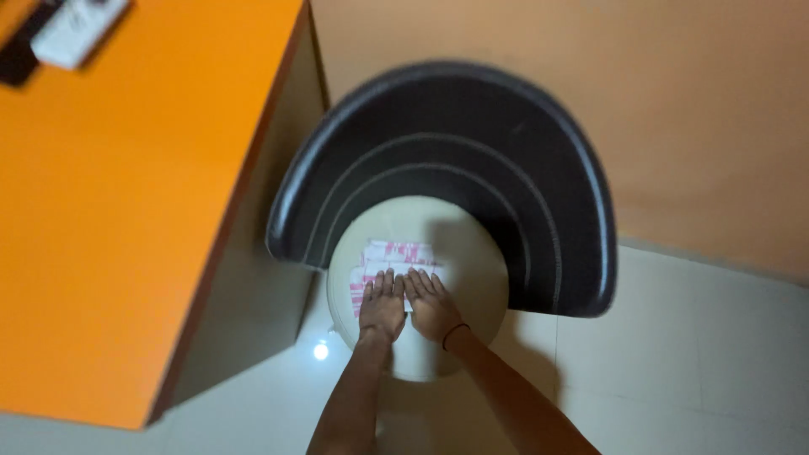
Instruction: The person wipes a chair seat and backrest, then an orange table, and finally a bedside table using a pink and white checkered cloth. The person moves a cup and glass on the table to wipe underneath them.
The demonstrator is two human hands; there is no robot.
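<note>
A folded white cloth with pink checks (389,254) lies on the round cream seat (472,253) of a chair. My left hand (383,305) rests flat on the cloth's near part, fingers stretched out and close together. My right hand (431,303) lies flat beside it, touching it, palm down on the cloth's right edge and the seat. A dark band circles my right wrist. Neither hand grips anything.
A curved black backrest (472,126) wraps the far side of the seat. An orange table (126,185) stands at the left, with a white and a black object (59,29) at its far corner. An orange wall (674,101) is behind, and pale floor tiles (674,362) lie below.
</note>
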